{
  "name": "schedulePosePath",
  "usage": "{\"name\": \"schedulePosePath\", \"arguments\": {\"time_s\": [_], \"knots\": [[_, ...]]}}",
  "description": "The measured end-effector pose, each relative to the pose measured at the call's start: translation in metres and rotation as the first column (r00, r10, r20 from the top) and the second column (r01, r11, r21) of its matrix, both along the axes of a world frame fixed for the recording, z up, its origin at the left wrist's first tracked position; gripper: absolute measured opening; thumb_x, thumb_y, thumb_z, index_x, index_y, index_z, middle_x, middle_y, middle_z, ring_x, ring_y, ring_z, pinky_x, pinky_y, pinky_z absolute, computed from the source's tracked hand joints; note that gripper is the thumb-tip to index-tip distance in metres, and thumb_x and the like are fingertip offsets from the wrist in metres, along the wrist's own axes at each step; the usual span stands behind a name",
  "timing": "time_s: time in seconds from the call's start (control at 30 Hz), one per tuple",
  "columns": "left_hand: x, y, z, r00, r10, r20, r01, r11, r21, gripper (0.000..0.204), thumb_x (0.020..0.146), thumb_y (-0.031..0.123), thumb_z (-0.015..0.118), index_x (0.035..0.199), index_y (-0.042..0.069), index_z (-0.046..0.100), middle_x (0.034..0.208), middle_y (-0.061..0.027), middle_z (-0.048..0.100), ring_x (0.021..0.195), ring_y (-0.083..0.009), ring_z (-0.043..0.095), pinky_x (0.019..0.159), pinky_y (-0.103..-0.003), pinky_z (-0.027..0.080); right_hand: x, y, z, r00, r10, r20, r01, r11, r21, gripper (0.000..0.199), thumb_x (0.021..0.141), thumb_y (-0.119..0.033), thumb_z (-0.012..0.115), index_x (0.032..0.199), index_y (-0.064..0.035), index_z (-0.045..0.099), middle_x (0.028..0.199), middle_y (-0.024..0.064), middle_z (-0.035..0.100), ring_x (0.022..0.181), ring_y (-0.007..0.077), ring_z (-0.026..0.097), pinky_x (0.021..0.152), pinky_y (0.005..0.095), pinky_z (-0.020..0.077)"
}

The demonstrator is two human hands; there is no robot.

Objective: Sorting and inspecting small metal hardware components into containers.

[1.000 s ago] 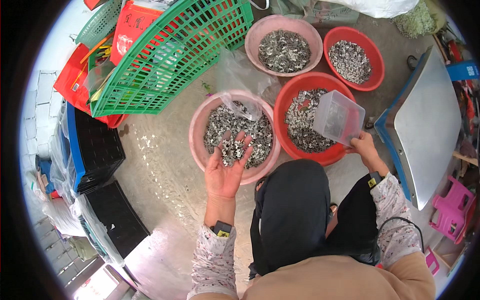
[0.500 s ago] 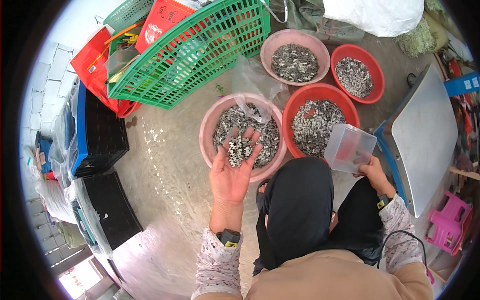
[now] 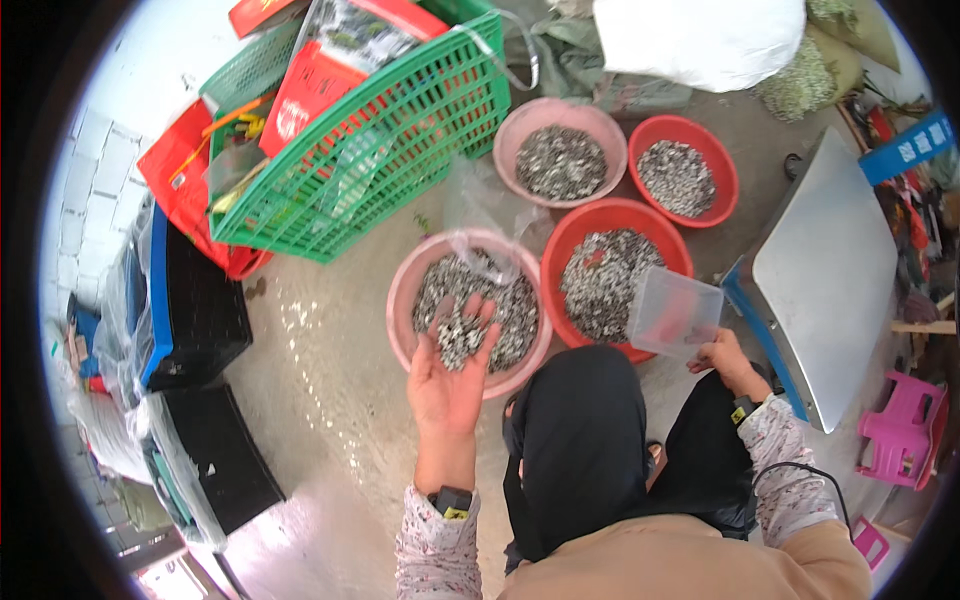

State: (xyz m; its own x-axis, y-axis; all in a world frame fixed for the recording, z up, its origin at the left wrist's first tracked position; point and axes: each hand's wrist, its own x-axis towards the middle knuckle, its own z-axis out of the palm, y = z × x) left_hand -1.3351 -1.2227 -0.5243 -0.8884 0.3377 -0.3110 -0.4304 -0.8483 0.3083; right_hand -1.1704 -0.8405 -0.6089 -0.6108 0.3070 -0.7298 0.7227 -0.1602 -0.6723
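My left hand (image 3: 443,400) is palm up over the near edge of a pink basin (image 3: 399,315), its fingers curled around a handful of small black-and-white pieces (image 3: 460,345). Many similar pieces (image 3: 515,320) fill the basin below, with a clear plastic bag (image 3: 480,205) draped over its far rim. My right hand (image 3: 728,362) grips one corner of a clear plastic box (image 3: 672,310), which is tilted beside the larger red basin (image 3: 552,275). That basin also has small pieces (image 3: 610,275) in it. No contents show in the box.
Farther back stand another pink basin (image 3: 502,160) and a smaller red basin (image 3: 730,170), both holding pieces. A green basket (image 3: 400,130) leans at the back left. Black crates (image 3: 195,310) line the left; a metal-topped platform (image 3: 825,270) and a pink stool (image 3: 895,430) are on the right.
The whole view has shifted, so the basins and basket appear lower and farther left. My left hand still cups the pieces over the pink basin; the box sits slightly farther forward beside the red basin.
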Motion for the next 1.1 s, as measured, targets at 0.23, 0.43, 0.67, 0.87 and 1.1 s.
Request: {"name": "schedulePosePath", "arguments": {"time_s": [0.23,0.43,0.67,0.87,1.1], "knots": [[-0.003,-0.01,-0.019,0.998,0.009,0.063,-0.006,0.998,-0.06,0.041,0.1,0.024,0.041,0.131,-0.003,0.043,0.134,-0.0276,0.046,0.126,-0.0435,0.044,0.104,-0.053,0.041,-0.002,-0.002,-0.003,0.999,0.036,0.003,-0.036,0.999,0.013,0.049,0.07,0.005,0.051,0.119,0.0076,0.054,0.107,0.0154,0.062,0.072,0.0255,0.067,0.061,0.0326,0.0579],[-0.013,-0.015,-0.043,0.992,-0.039,0.123,0.092,0.879,-0.468,0.031,0.092,0.011,0.056,0.12,-0.002,0.054,0.109,-0.0196,0.063,0.085,-0.0239,0.064,0.071,-0.029,0.058,0.0,0.004,-0.007,0.999,0.021,-0.032,-0.02,0.999,0.028,0.05,0.069,0.004,0.055,0.119,0.0065,0.055,0.106,0.0144,0.062,0.073,0.0223,0.066,0.061,0.0316,0.0578],[-0.022,-0.022,-0.049,0.984,-0.045,0.171,0.125,0.861,-0.493,0.038,0.085,-0.004,0.055,0.122,-0.002,0.053,0.109,-0.0222,0.062,0.083,-0.0223,0.062,0.071,-0.026,0.056,-0.002,0.002,-0.004,0.999,-0.012,-0.041,0.013,0.999,0.041,0.041,0.071,0.001,0.059,0.111,0.0077,0.058,0.094,0.0135,0.064,0.074,0.0213,0.065,0.061,0.0315,0.0559],[-0.026,-0.018,-0.048,0.984,-0.036,0.174,0.114,0.879,-0.463,0.054,0.078,-0.01,0.051,0.131,-0.003,0.044,0.12,-0.0236,0.057,0.099,-0.029,0.062,0.084,-0.033,0.057,-0.003,0.006,0.0,0.999,-0.041,-0.036,0.043,0.998,0.048,0.041,0.072,0.0,0.059,0.112,0.0076,0.058,0.094,0.0133,0.064,0.073,0.0205,0.065,0.061,0.0314,0.0558],[-0.025,-0.019,-0.052,0.985,0.002,0.171,0.054,0.945,-0.323,0.062,0.073,-0.012,0.043,0.134,-0.008,0.037,0.13,-0.0261,0.05,0.117,-0.0359,0.054,0.097,-0.041,0.051,0.0,0.008,-0.01,0.996,-0.028,-0.081,0.03,0.999,0.023,0.048,0.072,-0.002,0.061,0.118,0.0098,0.054,0.092,0.0147,0.064,0.072,0.0214,0.065,0.059,0.032,0.0566]]}}
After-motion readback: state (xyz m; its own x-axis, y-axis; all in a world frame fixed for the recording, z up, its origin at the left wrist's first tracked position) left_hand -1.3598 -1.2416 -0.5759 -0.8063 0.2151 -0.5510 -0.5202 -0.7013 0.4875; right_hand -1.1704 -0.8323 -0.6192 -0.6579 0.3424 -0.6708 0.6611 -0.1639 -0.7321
